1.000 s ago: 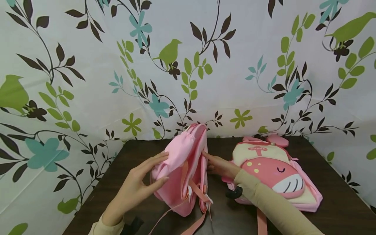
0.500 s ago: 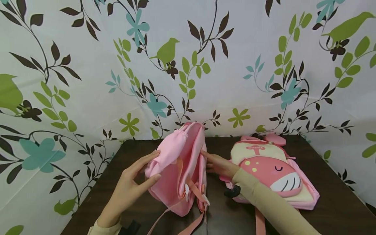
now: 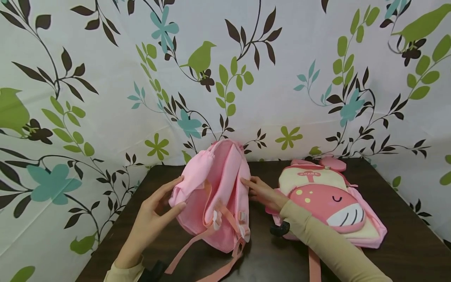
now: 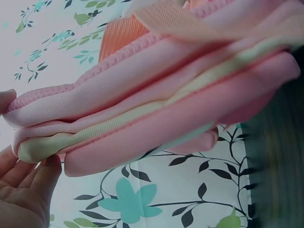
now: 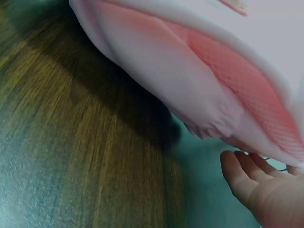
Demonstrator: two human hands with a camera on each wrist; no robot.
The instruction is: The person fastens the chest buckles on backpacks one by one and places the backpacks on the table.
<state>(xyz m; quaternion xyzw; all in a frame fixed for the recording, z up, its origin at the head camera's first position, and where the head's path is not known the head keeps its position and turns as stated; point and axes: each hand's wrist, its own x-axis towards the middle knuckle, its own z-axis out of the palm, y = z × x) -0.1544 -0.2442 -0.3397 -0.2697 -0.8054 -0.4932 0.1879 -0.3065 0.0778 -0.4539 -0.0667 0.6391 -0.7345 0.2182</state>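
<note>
A pink backpack [image 3: 225, 203] stands tilted near the middle of the dark table, its padded shoulder straps and loose webbing facing me. My left hand [image 3: 155, 215] grips its left edge, thumb on the near side. In the left wrist view, that hand [image 4: 28, 190] holds the layered pink and cream edge of the backpack [image 4: 142, 114]. On the other side, my right hand [image 3: 264, 192] holds the outer right edge by a shoulder strap. The right wrist view shows its fingers [image 5: 232, 164] loosely bent at the edge of the backpack [image 5: 142, 61].
A second backpack [image 3: 324, 203], cream and pink with a whale face, lies on the table [image 3: 405, 235] under my right forearm. Its strap [image 3: 314, 263] trails toward the front edge. A patterned cloth [image 3: 267, 90] hangs behind the table.
The pink backpack has turned so its straps and back panel face me more. Both hands keep their hold, the left drifting left with the edge. The second backpack stays put.
</note>
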